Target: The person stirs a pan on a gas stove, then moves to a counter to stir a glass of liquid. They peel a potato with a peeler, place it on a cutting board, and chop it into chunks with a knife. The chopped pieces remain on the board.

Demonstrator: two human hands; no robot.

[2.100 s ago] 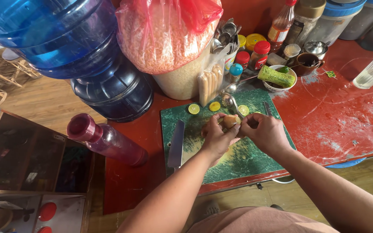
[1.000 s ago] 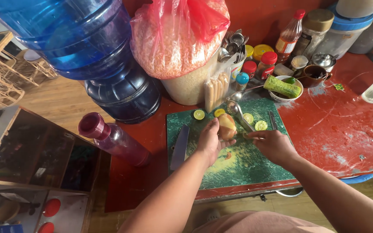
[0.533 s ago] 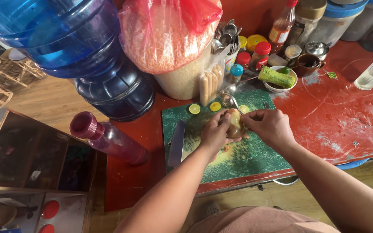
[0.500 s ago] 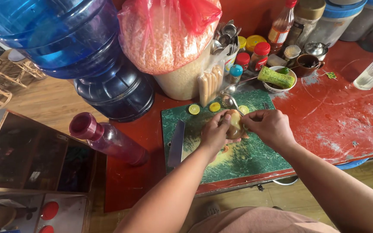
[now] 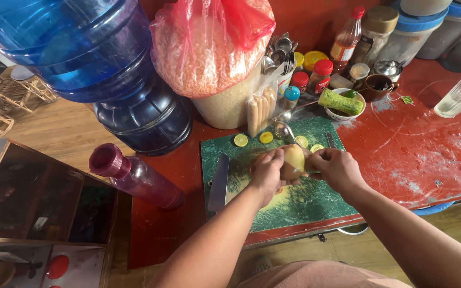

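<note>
Both hands meet over the green patterned cutting board. Left hand is cupped around a pale yellow-brown potato, fingers curled shut on its near side. Right hand is closed in a pinch against the potato's right end; what it grips there is hidden by the fingers. The potato hangs between the two hands, just above the board's upper half.

Left of the left hand, a flat steel knife blade lies on the board. Beyond the hands sit small halved green-yellow citrus fruits and a metal spoon. Further back stand red-capped jars, a clear bottle with a red cap and yellow label, and a red plastic bag of grain. At far left are a blue water jug and a purple bottle.
</note>
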